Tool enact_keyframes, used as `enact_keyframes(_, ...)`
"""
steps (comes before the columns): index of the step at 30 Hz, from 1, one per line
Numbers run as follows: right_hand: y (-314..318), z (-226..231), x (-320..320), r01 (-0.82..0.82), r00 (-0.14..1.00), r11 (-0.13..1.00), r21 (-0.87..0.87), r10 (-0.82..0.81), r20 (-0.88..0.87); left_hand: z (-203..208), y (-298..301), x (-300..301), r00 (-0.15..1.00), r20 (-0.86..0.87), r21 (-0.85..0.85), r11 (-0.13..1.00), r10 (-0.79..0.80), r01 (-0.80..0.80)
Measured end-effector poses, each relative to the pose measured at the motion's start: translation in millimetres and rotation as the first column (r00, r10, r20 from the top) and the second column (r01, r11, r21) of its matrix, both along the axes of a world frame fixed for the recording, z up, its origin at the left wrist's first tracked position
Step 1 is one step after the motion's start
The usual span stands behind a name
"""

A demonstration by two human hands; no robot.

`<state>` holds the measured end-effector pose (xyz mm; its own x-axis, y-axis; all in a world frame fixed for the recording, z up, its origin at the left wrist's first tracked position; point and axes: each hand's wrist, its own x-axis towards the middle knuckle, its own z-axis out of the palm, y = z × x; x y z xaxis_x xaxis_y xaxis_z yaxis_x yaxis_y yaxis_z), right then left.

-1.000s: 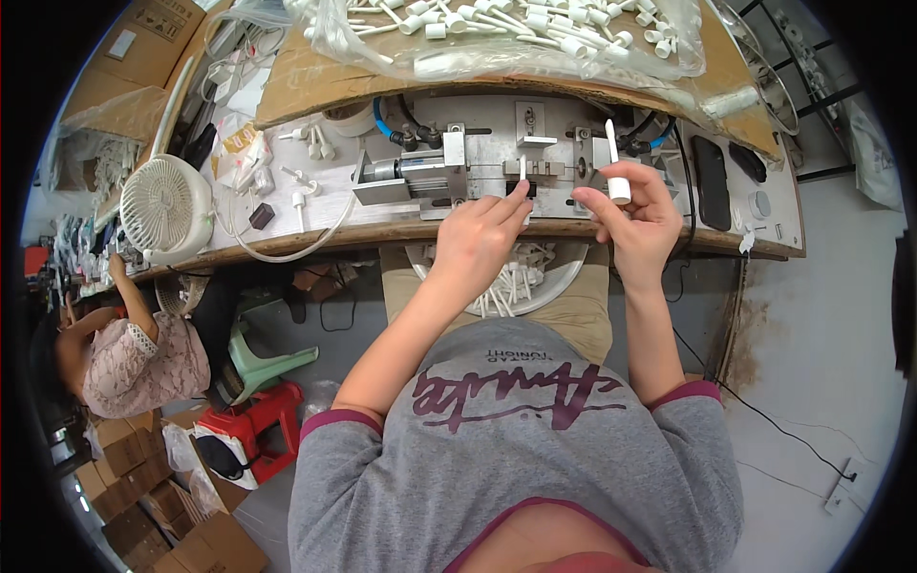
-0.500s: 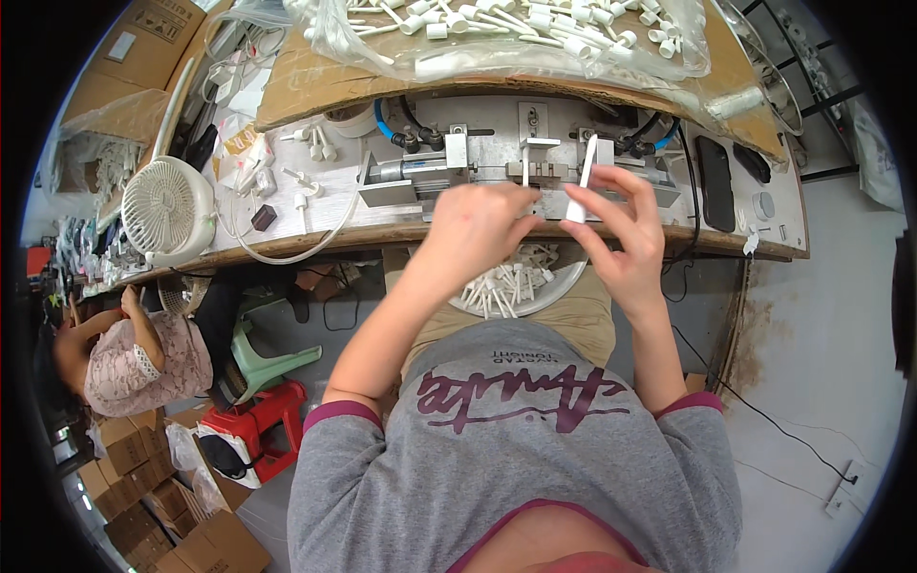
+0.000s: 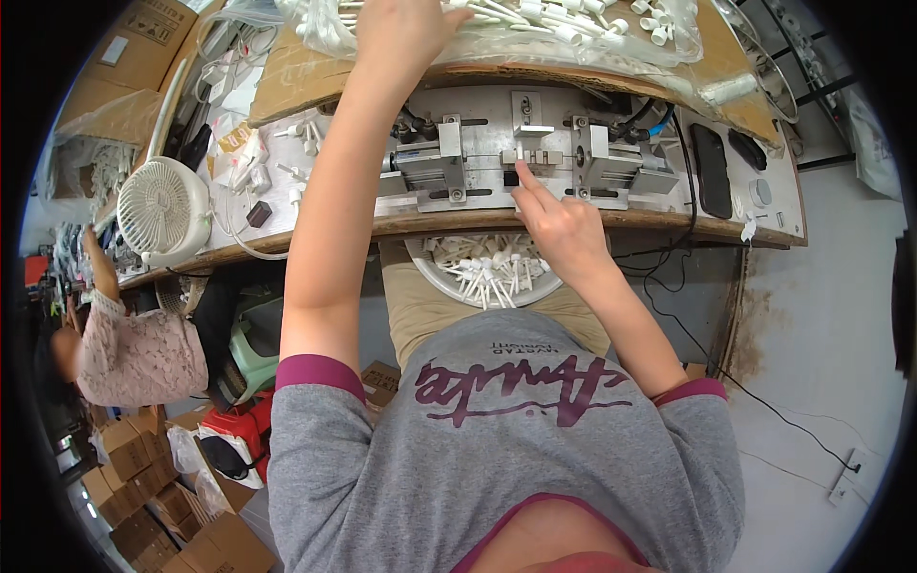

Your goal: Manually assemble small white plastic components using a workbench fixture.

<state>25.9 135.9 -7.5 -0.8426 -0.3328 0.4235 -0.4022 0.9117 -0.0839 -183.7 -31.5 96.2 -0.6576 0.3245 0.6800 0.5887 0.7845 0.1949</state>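
At the upper edge of the view my left hand (image 3: 401, 38) is over a heap of white plastic pieces with thin stems and round cup-like heads (image 3: 544, 17). Its fingers run past the picture edge, so what they hold is hidden; only the thumb sticks out sideways. My right hand (image 3: 565, 234) is at the metal fixture (image 3: 544, 158), index finger stretched toward a small white piece (image 3: 520, 153) standing in the grooved block. Nothing shows in that hand. On either side of the block sits a metal cylinder clamp (image 3: 430, 164), (image 3: 611, 162).
A bowl of white stemmed pieces (image 3: 417, 256) rests on my lap under the bench edge. Cardboard (image 3: 287, 81) overhangs the fixture. A white fan (image 3: 162, 210) stands left, a black phone (image 3: 709, 177) right. Hoses and cables hang near the fixture. Another person (image 3: 143, 349) sits at left.
My left hand has moved from the fixture up to the heap. My right hand no longer holds the long white piece and has come left to the block. The other person's arm has risen.
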Motion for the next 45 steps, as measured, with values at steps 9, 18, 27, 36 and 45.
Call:
enact_keyframes(9,1.1,14.2,-13.7,-0.025,0.994,0.998,-0.05,0.03,0.101,26.0,1.4,65.4,0.955,0.213,0.334,0.934,-0.207,0.128)
enact_keyframes(18,28.5,108.7,-85.2,-0.021,0.96,0.936,-0.35,-0.079,-0.269,-22.2,-14.2,159.8,0.866,0.284,0.353,0.885,-0.412,0.305)
enact_keyframes(27,38.1,156.3,-189.4,0.306,0.863,0.925,0.225,-0.37,0.344,-102.9,5.6,185.8,0.946,0.229,-0.064,0.967,-0.228,0.248)
enact_keyframes(36,60.2,138.3,-201.4,0.285,0.924,0.941,0.183,-0.321,0.209,-104.9,13.2,168.3,0.932,0.257,-0.107,0.95,-0.258,0.292)
enact_keyframes(45,103.4,160.6,-180.8,0.203,0.956,0.513,-0.834,0.08,0.282,-103.1,11.9,170.2,0.924,0.282,-0.081,0.954,-0.257,0.29)
